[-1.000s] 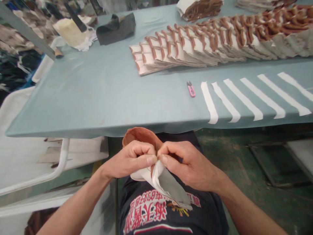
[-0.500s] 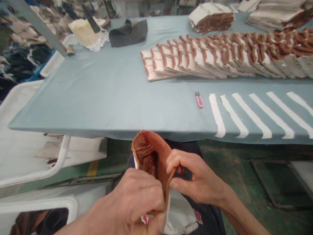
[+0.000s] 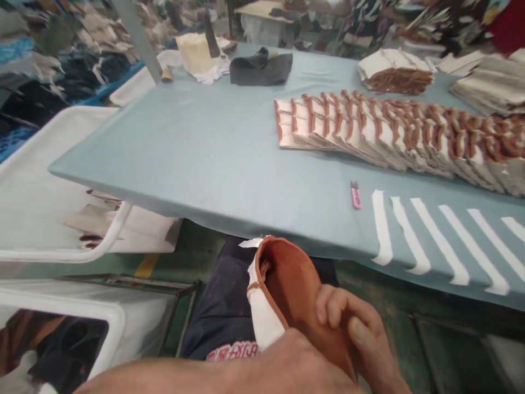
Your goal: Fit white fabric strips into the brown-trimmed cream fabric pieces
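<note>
1. Head view: my right hand is clamped on the brown leather piece, over my lap below the table.
2. My left hand covers its lower end; I cannot tell its grip.
3. Uneven squeezing could crease the white lining.

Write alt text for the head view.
The right hand grips a brown leather piece over the lap, the left hand covering its lower end. A table holds a row of similar pieces, pink snips and white strips.

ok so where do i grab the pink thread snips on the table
Probably pinch the small pink thread snips across their narrow sides from above: they lie flat on the blue-grey table, long axis pointing away, clear of the white strip.
</note>
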`<state>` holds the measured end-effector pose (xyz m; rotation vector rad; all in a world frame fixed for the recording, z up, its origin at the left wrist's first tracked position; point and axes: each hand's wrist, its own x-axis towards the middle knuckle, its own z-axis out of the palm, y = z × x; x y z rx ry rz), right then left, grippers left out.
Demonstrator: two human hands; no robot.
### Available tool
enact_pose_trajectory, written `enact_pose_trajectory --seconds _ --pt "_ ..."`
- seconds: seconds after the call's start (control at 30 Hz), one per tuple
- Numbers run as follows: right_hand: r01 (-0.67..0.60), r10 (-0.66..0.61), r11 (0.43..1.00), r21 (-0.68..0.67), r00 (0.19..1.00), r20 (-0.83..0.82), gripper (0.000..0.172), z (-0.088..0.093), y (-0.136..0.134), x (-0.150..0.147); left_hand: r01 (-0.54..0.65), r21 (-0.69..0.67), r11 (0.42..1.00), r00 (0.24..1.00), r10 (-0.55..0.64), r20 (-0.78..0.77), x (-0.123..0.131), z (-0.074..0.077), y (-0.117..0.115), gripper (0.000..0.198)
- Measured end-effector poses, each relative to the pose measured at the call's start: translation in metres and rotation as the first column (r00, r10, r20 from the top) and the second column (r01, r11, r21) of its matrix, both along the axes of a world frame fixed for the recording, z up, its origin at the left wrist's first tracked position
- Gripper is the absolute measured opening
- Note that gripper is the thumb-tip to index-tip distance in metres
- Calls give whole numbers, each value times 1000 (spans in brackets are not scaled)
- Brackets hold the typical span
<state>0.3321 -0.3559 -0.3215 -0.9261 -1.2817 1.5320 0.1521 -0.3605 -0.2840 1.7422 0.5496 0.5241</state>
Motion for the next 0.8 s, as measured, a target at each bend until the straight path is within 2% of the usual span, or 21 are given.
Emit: enact_pose_trajectory --seconds 0.07,0.13,0.2,0.23,0.3,0.37,0.47,0.53,0.63,0.7,0.8 --pt "84 -84 996 17 996 30 39 -1 0 -2 -23 -31 999 1000 23 5 -4 13 8 38" --pt "155 -157 987 40 987 45 40 2 4 -9 -126 -100 987 992 123 -36 -15 26 21 37" --pt "204 -210 976 77 974 81 47 9 8 -21 -340 -229 912 940 319 -121 -31 32 37 35" --pt "212 -226 971 112 966 126 48 13 8 -27 -406 -268 874 914 387 -123 -39 31 44 37" --pt "183 -235 962 201 931 279 43 19 8 -40 -487 -322 812 871 480 -107 -56 22 57 42" --pt "100 -219 959 264 854 472 32 18 7 -53 -554 -336 761 825 555 -104 -71 7 65 49" --pt "22 -214 953 301 751 625 2 2 6 -70 -625 -315 714 772 625 -115 -90 -14 67 62" --pt "40 -217 957 288 758 616 12 -13 6 -75 -634 -253 730 770 624 -130 -98 -18 64 67" --pt "44 -223 952 303 777 589 17 -26 6 -74 -574 -136 807 815 550 -181 -101 -9 62 47" --pt "16 -268 920 392 756 597 20 -25 8 -69 -542 -65 838 826 517 -227 -98 2 62 31" --pt "-37 -375 841 540 679 631 30 -11 14 -58 -556 54 829 791 548 -272 -91 15 66 24"
